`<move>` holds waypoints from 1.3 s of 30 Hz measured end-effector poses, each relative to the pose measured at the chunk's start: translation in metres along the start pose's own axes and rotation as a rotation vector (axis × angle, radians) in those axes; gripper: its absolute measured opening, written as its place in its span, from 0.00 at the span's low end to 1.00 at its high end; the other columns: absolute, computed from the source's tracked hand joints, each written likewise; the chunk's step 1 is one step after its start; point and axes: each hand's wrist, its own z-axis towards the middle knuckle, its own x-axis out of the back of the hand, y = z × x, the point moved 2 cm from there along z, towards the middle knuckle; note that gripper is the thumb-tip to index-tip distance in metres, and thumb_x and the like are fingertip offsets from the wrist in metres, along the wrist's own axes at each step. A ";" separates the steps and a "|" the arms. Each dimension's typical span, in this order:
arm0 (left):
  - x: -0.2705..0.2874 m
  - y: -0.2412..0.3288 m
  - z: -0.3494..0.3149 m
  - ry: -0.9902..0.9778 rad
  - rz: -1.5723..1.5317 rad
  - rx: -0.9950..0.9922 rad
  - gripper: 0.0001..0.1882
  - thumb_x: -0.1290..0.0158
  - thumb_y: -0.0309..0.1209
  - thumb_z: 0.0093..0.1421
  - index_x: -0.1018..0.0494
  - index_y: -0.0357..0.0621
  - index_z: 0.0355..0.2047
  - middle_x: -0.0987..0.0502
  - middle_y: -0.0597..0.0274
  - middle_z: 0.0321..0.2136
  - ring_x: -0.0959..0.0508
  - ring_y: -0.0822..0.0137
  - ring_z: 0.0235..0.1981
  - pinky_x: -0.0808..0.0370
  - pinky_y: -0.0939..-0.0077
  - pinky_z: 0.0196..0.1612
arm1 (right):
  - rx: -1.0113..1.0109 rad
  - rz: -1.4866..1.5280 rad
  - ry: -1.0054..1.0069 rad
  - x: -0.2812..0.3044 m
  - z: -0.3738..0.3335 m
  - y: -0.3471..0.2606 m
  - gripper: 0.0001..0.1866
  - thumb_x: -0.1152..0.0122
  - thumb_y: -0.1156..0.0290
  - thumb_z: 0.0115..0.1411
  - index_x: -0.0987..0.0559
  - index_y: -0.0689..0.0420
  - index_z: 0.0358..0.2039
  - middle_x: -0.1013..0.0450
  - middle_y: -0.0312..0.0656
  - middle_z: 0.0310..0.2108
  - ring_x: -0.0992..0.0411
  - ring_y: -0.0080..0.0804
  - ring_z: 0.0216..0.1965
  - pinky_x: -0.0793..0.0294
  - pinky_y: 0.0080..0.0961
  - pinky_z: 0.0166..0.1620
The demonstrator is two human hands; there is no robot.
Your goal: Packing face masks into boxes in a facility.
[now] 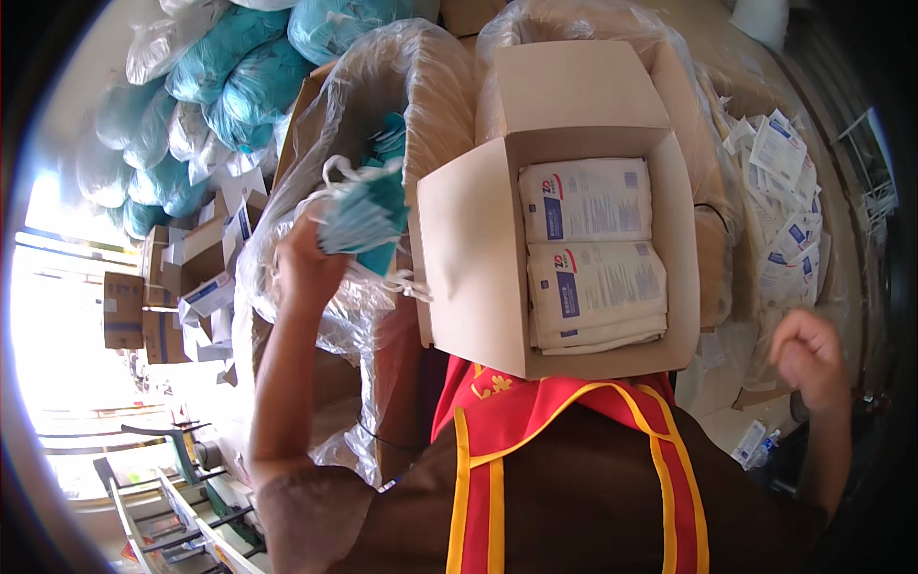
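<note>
Masks (381, 220), left of centre, are gripped in my left hand (311, 256), seemingly for carrying, while my right hand (809, 356) curls, apparently empty, at right, and the next move likely needs loops (411, 285) kept untangled.

White-looped teal masks (381, 212) in a bunch

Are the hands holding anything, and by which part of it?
The left hand grips a loose stack of white-looped, teal face masks by its left edge. The right hand is curled, with nothing visible in it.
</note>
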 end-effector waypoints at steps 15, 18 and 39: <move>-0.019 0.044 0.022 -0.016 -2.340 -0.153 0.24 0.49 0.34 0.60 0.34 0.35 0.55 0.27 0.46 0.50 0.23 0.52 0.47 0.25 0.55 0.50 | 0.081 0.788 -0.370 -0.108 0.119 -0.010 0.18 0.49 0.56 0.66 0.29 0.58 0.26 0.35 0.34 0.18 0.41 0.16 0.15 0.47 0.11 0.15; -0.032 0.060 0.030 -0.089 -2.396 -0.166 0.25 0.50 0.36 0.61 0.35 0.35 0.56 0.27 0.45 0.51 0.24 0.50 0.48 0.25 0.53 0.50 | 0.081 0.669 -0.334 -0.115 0.133 -0.019 0.20 0.48 0.53 0.66 0.27 0.56 0.26 0.34 0.33 0.20 0.40 0.13 0.16 0.47 0.10 0.16; -0.058 0.080 0.043 -0.138 -2.494 -0.043 0.36 0.56 0.50 0.62 0.42 0.36 0.63 0.32 0.38 0.56 0.26 0.41 0.53 0.25 0.38 0.49 | 0.009 0.718 -0.685 -0.182 0.152 -0.013 0.33 0.57 0.39 0.66 0.22 0.61 0.40 0.22 0.44 0.33 0.28 0.23 0.26 0.27 0.18 0.31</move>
